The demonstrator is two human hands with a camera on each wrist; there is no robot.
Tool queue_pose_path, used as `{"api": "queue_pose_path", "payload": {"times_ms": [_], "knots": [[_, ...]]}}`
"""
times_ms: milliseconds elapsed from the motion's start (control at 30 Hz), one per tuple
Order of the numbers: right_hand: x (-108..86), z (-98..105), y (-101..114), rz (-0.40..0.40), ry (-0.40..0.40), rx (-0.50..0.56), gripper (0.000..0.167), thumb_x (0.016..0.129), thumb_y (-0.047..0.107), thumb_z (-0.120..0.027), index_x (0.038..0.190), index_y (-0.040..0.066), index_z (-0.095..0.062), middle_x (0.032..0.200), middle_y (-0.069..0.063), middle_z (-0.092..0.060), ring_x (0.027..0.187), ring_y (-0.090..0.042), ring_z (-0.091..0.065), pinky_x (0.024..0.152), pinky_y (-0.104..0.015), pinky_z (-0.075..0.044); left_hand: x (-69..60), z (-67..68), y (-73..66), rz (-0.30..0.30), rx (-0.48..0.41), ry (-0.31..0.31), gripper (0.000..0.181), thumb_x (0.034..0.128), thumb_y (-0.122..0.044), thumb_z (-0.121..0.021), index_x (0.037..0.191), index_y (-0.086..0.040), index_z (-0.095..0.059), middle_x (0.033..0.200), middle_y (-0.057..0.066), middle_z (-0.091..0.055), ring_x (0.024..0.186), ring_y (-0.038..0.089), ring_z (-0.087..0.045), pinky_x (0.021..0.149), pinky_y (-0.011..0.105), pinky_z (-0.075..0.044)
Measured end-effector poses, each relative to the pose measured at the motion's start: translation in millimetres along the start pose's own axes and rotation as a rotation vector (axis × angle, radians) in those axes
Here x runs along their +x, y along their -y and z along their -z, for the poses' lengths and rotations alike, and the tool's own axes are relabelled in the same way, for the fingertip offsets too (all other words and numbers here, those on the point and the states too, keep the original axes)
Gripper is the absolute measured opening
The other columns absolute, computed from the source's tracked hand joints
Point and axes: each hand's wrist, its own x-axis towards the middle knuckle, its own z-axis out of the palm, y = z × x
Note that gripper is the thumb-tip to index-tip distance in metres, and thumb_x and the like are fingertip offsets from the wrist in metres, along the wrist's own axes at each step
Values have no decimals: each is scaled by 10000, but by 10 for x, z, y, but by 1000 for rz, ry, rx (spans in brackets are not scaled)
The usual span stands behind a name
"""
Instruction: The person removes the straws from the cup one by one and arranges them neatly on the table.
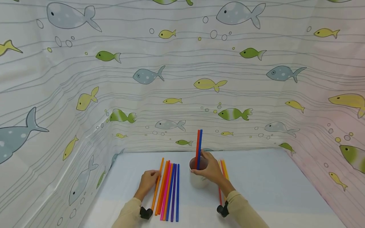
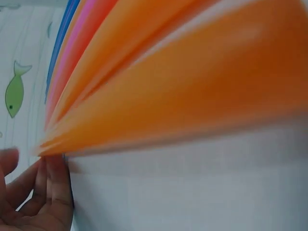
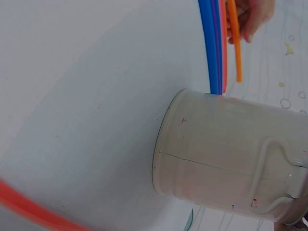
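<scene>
My right hand (image 1: pixel 211 169) grips the rim of a whitish cylindrical cup (image 1: pixel 198 180), thumb at the near side and fingers at the far side. A red straw (image 1: pixel 197 144) and a blue straw (image 1: pixel 200 144) stand upright in the cup beside these fingers. In the right wrist view the cup (image 3: pixel 216 154) shows a raised loop on its side. My left hand (image 1: pixel 149 182) touches the leftmost orange straw (image 1: pixel 155 196); in the left wrist view the thumb lies apart from it. Several orange, red, pink, blue and purple straws (image 1: pixel 172 190) lie side by side just right of that hand.
More straws (image 1: pixel 225 171), red and yellow-orange, lie right of the cup, partly hidden by the right forearm. The white table (image 1: pixel 256 177) meets a fish-patterned cloth (image 1: pixel 182 79) at the back and sides. Black wrist cameras (image 1: pixel 146 213) sit near both cuffs.
</scene>
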Motion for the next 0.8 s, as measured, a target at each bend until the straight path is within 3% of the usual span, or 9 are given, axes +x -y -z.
{"api": "queue_pose_path", "payload": {"times_ms": [167,300,633,800], "knots": [[1,-4,-14,5,-4,-2,1068,637,541,-870,1500,134,-389,1362,-14,-524,1240,-254,-488,966,-556,-471,-17,10,-23,49,-160,5,449,1044,-265,-467,1000,132,-673,794,151,-689,655,209,-672,613,300,-591],[3,-2,-18,8,-7,3,1065,638,534,-872,1498,130,-391,1360,-13,-523,1242,-256,-488,969,-561,-467,-31,20,-24,52,-199,9,494,1052,-291,-443,1027,156,-651,822,187,-692,671,239,-686,634,321,-596],[-9,2,-1,10,-4,8,1056,652,515,-872,1504,132,-379,1369,-19,-517,1251,-259,-480,970,-561,-466,-56,-2,-71,36,-199,5,532,1062,-315,-410,1016,157,-652,836,212,-686,690,270,-685,622,313,-594],[-6,1,-1,12,-5,15,1058,652,510,-874,1504,128,-377,1367,-19,-518,1247,-261,-482,964,-557,-472,-23,-36,-151,-10,-159,8,540,1058,-348,-413,1039,128,-668,853,201,-690,724,279,-684,648,318,-593]]}}
